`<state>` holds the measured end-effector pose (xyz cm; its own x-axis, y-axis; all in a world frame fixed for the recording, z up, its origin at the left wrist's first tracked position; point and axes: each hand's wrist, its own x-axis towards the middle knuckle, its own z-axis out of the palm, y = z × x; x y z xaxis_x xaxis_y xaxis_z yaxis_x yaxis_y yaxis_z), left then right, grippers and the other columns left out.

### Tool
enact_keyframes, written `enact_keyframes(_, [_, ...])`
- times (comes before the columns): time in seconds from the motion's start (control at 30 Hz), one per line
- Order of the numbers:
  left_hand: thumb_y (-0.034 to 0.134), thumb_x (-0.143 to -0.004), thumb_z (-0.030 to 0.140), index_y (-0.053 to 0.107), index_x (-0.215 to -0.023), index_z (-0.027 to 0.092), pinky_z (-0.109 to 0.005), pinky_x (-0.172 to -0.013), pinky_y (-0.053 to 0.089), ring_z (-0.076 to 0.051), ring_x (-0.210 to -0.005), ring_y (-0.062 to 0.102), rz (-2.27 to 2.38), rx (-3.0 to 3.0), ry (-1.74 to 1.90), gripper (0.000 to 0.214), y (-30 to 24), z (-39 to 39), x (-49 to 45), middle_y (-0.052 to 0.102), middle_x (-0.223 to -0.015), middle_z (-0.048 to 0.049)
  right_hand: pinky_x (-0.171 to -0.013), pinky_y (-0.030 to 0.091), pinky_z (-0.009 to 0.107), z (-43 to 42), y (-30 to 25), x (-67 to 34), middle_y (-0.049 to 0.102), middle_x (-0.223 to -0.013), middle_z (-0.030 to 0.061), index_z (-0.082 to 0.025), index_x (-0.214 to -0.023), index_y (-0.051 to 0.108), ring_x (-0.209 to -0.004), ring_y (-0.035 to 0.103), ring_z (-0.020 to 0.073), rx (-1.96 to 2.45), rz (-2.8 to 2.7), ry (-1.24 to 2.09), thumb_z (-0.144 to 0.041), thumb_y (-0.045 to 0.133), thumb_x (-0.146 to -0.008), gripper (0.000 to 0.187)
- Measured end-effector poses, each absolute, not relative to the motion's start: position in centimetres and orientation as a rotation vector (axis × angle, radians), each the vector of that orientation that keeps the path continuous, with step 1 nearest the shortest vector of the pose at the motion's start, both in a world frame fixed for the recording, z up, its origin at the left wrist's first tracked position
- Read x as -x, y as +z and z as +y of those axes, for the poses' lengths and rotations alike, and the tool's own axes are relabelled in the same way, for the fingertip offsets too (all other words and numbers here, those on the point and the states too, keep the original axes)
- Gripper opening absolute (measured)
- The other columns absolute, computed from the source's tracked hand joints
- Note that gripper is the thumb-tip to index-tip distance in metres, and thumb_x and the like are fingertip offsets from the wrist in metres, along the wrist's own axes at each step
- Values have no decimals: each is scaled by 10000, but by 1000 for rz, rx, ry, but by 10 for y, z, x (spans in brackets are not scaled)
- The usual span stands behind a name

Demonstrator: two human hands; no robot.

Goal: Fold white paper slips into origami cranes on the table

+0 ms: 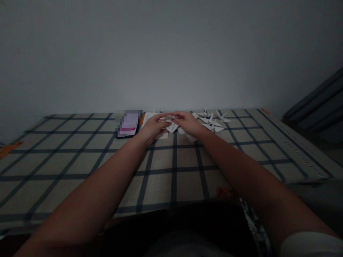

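Note:
Between my two hands is a small folded piece of white paper (172, 126), creased and coming to a point toward me. My left hand (152, 127) pinches its left side, thumb on top. From the right, my right hand (189, 125) grips the other side, with its thumb near the middle and fingers curled behind. The fingertips of both hands nearly meet at the far edge. Beneath the hands lie more white paper pieces (163, 136), partly covered. Several folded paper cranes (213, 125) rest just right of my right hand.
A phone (128, 125) with a blurred screen lies left of my hands. The table wears a checked cloth (160, 160) with orange tassels (225, 192) at its edge. Behind it rises a plain wall (171, 57). Dark slatted furniture (318, 103) stands at the right.

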<state>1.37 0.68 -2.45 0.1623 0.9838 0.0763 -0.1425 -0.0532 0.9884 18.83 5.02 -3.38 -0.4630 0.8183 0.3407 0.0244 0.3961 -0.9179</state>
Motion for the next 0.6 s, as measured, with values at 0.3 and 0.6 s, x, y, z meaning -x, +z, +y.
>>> enact_keyframes(0.3, [780,-657,165,679,-1129,180,-255,-642,537,-143,-706,672,1051,-1223,1240,482,-18,2,-16,727,-956,-68,-636,489,234,46,-33,-188,648,-821,9,-165,-1149,680,-673,549,105,781,-1778,1149,-238,651,-870,290])
enact_keyframes(0.6, [796,-634,119,652,-1167,180,-241,-623,545,-144,-725,674,1075,-1194,1202,556,-21,5,-17,719,-964,-66,-617,487,230,47,-34,-190,580,-733,-19,-164,-1161,658,-645,544,101,742,-1751,1132,-199,638,-869,295])
